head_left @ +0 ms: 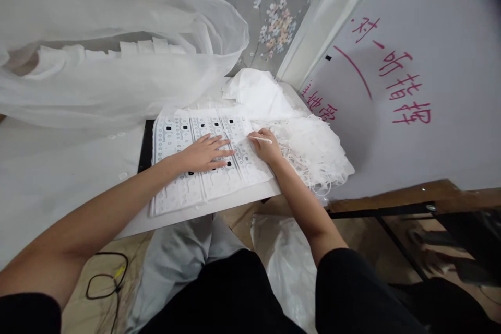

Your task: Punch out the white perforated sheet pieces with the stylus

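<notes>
A white sheet (183, 188) printed with grey patterns and small black squares lies on the table in front of me. My left hand (209, 152) rests flat on it, fingers spread, holding nothing. Just right of that, my right hand (266, 146) is closed around a thin white pen-like tool (261, 139). Its tip is too small to make out, near the sheet's right part. Beside my right hand, a heap of shredded white strips (317, 151) spreads to the table's right end.
Folded white cloth (254, 94) sits behind the sheet. A large translucent white bag (117, 83) fills the back left. On the right stands a whiteboard (391, 156) with red writing. A clear plastic bag (289, 266) hangs below the table, and a black cable (117, 287) lies on the floor.
</notes>
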Available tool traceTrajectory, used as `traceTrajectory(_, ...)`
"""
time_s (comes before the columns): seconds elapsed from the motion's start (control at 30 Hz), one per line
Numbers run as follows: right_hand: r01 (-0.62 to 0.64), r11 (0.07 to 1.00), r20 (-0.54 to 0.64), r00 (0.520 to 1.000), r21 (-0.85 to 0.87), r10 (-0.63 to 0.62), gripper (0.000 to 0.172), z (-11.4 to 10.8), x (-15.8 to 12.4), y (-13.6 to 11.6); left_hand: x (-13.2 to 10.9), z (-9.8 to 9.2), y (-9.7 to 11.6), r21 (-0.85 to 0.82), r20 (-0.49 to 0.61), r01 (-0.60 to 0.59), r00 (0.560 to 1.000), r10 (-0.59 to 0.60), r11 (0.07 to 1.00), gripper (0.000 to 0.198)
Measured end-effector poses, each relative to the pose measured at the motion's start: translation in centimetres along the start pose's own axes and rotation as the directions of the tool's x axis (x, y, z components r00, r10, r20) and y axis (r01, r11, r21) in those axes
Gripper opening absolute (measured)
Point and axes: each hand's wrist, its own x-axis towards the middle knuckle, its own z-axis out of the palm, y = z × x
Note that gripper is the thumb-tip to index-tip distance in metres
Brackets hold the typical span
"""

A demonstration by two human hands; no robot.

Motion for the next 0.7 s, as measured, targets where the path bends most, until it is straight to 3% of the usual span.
traceTrajectory(0.13, -0.008, 0.994, -0.093, 0.996, -0.105, -0.002, 0.035, 0.5, 0.1, -0.7, 0.0, 0.2, -0.2, -0.008, -0.023, -0.008, 1.000, 0.008, 1.000, 0.049)
traceTrajectory(0.27, -0.059, 0.994, -0.140, 0.989, -0.093, 0.045, 0.038, 0.9, 0.2, -1.0, 0.0, 0.3, -0.2, -0.001, -0.017, -0.010, 1.000, 0.010, 1.000, 0.050)
traceTrajectory(0.53, -0.154, 0.972, -0.190, 0.964, 0.177, 0.188, 0.032, 1.1, 0.4, -1.2, -0.1, 0.0, 0.0, -0.005, 0.016, -0.005, 1.000, 0.005, 1.000, 0.050)
traceTrajectory(0.7, -0.274, 0.901, -0.266, 0.890, 0.338, 0.370, 0.038, 0.1, 0.3, -0.4, -0.2, -0.1, 0.1, -0.007, 0.007, 0.000, 1.000, 0.000, 1.000, 0.048)
